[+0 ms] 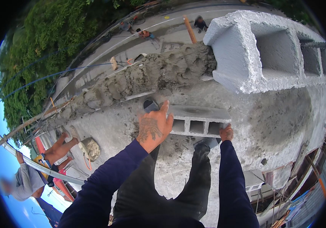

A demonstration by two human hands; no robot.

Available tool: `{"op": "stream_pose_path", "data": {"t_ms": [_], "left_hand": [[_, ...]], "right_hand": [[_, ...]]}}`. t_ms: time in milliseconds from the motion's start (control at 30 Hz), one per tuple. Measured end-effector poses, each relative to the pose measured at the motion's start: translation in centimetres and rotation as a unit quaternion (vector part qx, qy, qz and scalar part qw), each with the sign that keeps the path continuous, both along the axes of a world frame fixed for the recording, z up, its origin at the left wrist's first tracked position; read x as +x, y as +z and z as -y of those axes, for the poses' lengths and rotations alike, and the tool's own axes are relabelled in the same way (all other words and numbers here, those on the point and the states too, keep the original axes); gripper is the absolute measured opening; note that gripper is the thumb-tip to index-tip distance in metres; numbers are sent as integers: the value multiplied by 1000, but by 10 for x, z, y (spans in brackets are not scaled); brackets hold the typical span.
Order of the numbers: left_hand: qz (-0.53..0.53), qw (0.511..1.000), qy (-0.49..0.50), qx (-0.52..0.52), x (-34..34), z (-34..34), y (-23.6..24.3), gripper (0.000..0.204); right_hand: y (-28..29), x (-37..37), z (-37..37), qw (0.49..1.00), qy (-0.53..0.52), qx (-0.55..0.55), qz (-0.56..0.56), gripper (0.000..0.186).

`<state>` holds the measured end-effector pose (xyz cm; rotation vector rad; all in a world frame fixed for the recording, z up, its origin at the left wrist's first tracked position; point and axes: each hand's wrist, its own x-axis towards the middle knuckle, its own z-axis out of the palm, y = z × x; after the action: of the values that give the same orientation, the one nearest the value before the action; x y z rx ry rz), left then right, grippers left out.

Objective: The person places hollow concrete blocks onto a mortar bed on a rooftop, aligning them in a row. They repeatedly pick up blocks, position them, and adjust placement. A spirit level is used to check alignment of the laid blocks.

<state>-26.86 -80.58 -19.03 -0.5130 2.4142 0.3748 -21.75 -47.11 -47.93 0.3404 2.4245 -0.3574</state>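
A grey hollow concrete block [198,113] is in front of me, its open cells facing my legs. My right hand [226,133] is closed round its right end. My left hand [153,127], tattooed on the back, is by the block's left end and looks nearer to me than the block. Its index finger and thumb are stretched out and apart; the other fingers are hidden. Whether it touches the block I cannot tell. Beyond them, a bed of wet mortar [144,78] runs along the slab's edge up to a large hollow block [273,53] at the upper right.
My shoes stand on the rough concrete slab [185,150]. Past the mortar the slab drops to a road [106,57] with people on it. At left, a person [33,180] holds a metal pipe [52,169] near a cement-crusted container [90,148]. More blocks [252,180] lie lower right.
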Motion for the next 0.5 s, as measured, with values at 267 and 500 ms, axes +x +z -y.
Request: {"op": "stream_pose_path", "data": {"t_ms": [267, 500], "left_hand": [[-105, 989, 107, 8, -22, 18, 12, 61], [-58, 997, 47, -24, -50, 32, 3, 64]], "right_hand": [[-1, 0, -4, 1000, 7, -5, 17, 49], [5, -4, 3, 1000, -3, 14, 19, 40]]}}
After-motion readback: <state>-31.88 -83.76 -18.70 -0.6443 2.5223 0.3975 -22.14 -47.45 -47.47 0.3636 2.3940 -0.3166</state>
